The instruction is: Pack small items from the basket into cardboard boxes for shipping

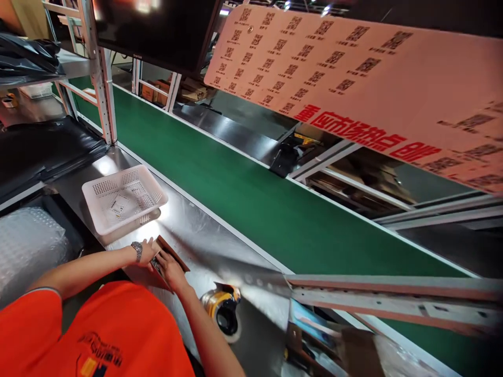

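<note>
A small brown cardboard box (178, 255) stands open on the metal worktop in front of my body, one flap raised. My left hand (146, 252), with a watch at its wrist, grips the near left edge of the box. Bent inward over the opening is my right hand (173, 272), its fingertips down among the contents. Something dark lies under those fingers, too hidden to name. To the right of the box sits a tape dispenser (225, 309) with a yellow-brown roll of tape.
A white perforated basket (128, 201) with a labelled packet inside stands beyond my left hand. Bubble wrap (29, 251) lies at the left. A green conveyor belt (236, 178) runs behind the worktop, under a monitor (157, 34) and a board of printed codes (353, 78).
</note>
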The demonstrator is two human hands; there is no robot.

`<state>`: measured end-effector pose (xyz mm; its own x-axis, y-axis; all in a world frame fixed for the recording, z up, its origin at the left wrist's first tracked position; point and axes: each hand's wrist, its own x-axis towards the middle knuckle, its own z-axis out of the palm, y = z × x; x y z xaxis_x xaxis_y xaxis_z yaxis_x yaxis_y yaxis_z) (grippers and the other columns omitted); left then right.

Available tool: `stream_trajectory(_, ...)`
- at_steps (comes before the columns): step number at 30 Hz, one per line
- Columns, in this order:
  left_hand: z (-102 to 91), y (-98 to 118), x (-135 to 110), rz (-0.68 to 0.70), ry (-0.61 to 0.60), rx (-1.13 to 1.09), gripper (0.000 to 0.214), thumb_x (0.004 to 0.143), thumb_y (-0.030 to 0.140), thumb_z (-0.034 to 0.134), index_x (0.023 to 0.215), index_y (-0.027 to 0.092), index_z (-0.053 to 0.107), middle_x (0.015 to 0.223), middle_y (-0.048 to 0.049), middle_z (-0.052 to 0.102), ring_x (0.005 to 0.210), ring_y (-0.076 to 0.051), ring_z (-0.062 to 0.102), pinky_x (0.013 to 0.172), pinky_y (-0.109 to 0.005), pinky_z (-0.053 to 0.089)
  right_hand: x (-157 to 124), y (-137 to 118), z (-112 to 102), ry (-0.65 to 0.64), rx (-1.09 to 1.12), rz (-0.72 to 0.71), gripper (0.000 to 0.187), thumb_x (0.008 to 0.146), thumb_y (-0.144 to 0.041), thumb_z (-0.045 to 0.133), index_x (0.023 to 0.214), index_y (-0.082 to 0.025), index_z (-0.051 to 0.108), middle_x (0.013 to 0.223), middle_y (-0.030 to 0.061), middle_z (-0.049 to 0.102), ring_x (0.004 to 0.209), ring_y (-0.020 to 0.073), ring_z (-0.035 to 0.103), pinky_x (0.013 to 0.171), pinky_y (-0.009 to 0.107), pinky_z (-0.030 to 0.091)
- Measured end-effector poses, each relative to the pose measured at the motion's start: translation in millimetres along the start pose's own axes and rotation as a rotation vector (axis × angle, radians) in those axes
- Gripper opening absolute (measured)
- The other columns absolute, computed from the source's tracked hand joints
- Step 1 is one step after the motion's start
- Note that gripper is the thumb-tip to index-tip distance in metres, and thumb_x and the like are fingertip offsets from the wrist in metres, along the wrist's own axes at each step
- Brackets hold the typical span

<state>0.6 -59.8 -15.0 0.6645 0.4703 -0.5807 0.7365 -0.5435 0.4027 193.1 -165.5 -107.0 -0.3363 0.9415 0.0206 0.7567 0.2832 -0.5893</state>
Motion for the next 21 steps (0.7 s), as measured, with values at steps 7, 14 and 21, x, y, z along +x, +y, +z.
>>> stream_trajectory(7, -12.5, -0.8, 5.6, -0.038, 0.039, -0.084, 0.081, 0.069, 0.068, 0.103, 0.128, 0.018, 0.080, 0.143, -0.0243, 0.073, 0.127, -0.048, 0.075, 0.111, -0.049, 0.059, -38.5, -4.5, -5.6, 0.355, 0.680, 0.350, 0.046, 0.102, -0.065, 0.070, 0.112, -0.026, 0.092, 0.118, 0.0144, 0.090, 0.114, 0.0344, 0.085, 0.108, 0.055, 0.067)
stream_trajectory(14, 8.2, -6.9, 17.0, -0.276, 0.121, -0.293, 0.110, 0.063, 0.060, 0.106, 0.152, 0.019, 0.056, 0.145, -0.0216, 0.073, 0.130, -0.043, 0.075, 0.106, -0.043, 0.059, -59.4, -19.4, -8.4, 0.405, 0.609, 0.364, 0.052, 0.102, -0.069, 0.069, 0.123, -0.026, 0.088, 0.122, 0.0146, 0.089, 0.114, 0.0339, 0.084, 0.103, 0.052, 0.069)
stream_trajectory(21, 17.5, -17.0, 26.8, -0.359, 0.045, -0.446, 0.099, 0.071, 0.060, 0.100, 0.146, 0.011, 0.058, 0.147, -0.0282, 0.074, 0.132, -0.044, 0.075, 0.099, -0.040, 0.059, -37.2, -1.7, -22.1, 0.526, -0.099, 0.219, 0.063, 0.112, -0.045, 0.058, 0.167, -0.015, 0.055, 0.168, 0.0239, 0.062, 0.164, 0.0444, 0.051, 0.133, 0.079, 0.039)
